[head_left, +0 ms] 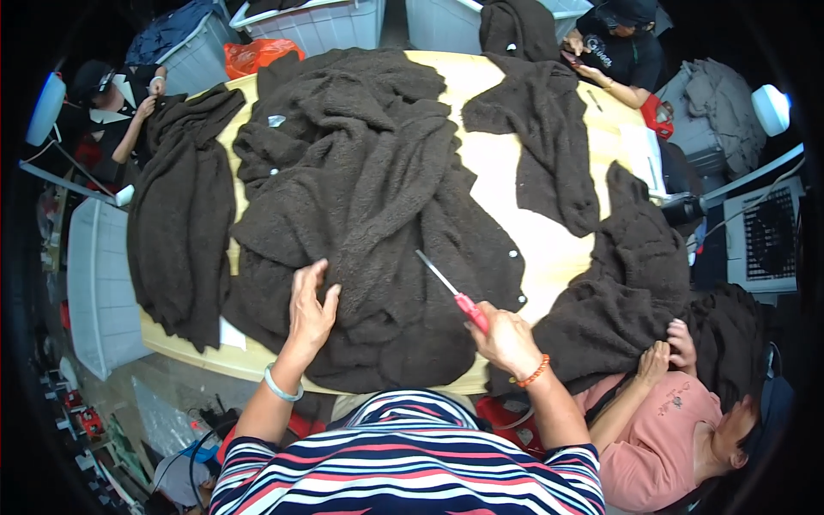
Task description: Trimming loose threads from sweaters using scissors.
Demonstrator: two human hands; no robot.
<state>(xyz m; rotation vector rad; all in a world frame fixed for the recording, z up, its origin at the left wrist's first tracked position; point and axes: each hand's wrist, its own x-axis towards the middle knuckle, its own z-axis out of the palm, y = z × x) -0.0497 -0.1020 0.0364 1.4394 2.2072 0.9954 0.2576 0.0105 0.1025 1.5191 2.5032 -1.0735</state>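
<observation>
A large dark brown fleece garment (369,189) lies bunched over the middle of the table, with small white dots and a whitish tag on it. My left hand (311,311) is over its near left part, fingers apart and holding nothing. In my right hand (508,342) is a tool with a red handle and a thin straight metal shaft (439,273), which looks like a screwdriver. Its tip points away and left, over the fleece; whether it touches the cloth I cannot tell. My right fingers are wrapped round the handle.
More brown fleece pieces (184,223) lie around the pale wooden table (532,249). Co-workers sit at far left, far right and close on my right, where a person in a pink shirt (661,438) handles fleece. Grey bins (103,283) and two lamps (771,112) stand around it.
</observation>
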